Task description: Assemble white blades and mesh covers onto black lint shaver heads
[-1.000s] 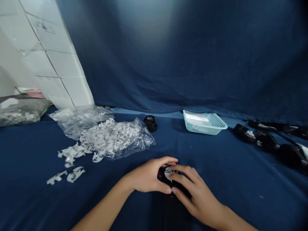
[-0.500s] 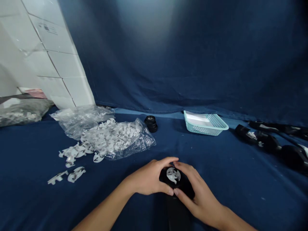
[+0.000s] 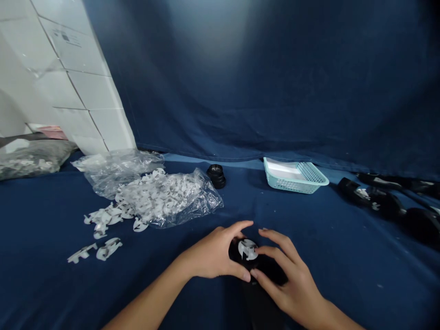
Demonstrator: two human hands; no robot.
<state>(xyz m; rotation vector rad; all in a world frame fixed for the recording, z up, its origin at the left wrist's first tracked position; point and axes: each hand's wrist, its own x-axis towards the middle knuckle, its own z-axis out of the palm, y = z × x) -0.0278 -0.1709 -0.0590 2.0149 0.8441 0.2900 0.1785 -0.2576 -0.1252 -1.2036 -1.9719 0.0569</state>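
Note:
A black object point(image 3: 263, 302) with a rounded head and a long handle-like part lies at the bottom centre. Set in its round head is a white plastic piece point(image 3: 246, 250). My left hand point(image 3: 215, 252) curls around the left side of the head, thumb and forefinger gripping it. On the right side, my right hand point(image 3: 290, 275) has its fingers spread, one fingertip at the edge of the white piece and the thumb near the head's lower rim. A heap of similar white pieces point(image 3: 158, 195) lies on and beside clear plastic, with two loose ones point(image 3: 109, 249) nearer me.
Stacked black rings point(image 3: 216, 176) stand behind the hands. A light green basket point(image 3: 295, 185) holding white paper is at back right. Black parts point(image 3: 385, 201) lie far right, a filled bag point(image 3: 37, 158) far left. A blue curtain point(image 3: 257, 91) hangs behind.
My right hand has opened its fingers and lifted its forefinger off the rim, with another fingertip now at the white piece. The black object has turned slightly. My left hand has barely moved.

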